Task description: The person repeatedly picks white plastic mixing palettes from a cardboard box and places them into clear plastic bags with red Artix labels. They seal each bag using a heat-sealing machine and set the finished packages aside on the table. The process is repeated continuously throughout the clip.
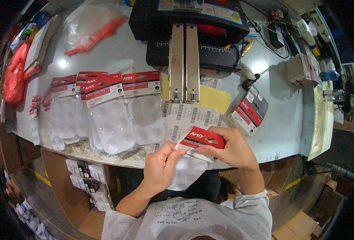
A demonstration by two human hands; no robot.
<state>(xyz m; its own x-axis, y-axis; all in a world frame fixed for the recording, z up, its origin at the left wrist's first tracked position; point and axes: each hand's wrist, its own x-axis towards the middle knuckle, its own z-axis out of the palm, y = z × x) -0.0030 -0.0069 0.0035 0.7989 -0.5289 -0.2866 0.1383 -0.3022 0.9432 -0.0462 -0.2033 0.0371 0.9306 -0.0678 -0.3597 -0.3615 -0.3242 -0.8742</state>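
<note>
At six o'clock, just off the table (273, 132) edge, the left hand (161, 166) and right hand (231, 148) both pinch a red-carded palette pack (195, 154); finished packs (109, 108) lie at nine o'clock.

palette pack (187, 168): glossy clear plastic, red card header | rails (184, 64): shiny metal
</note>
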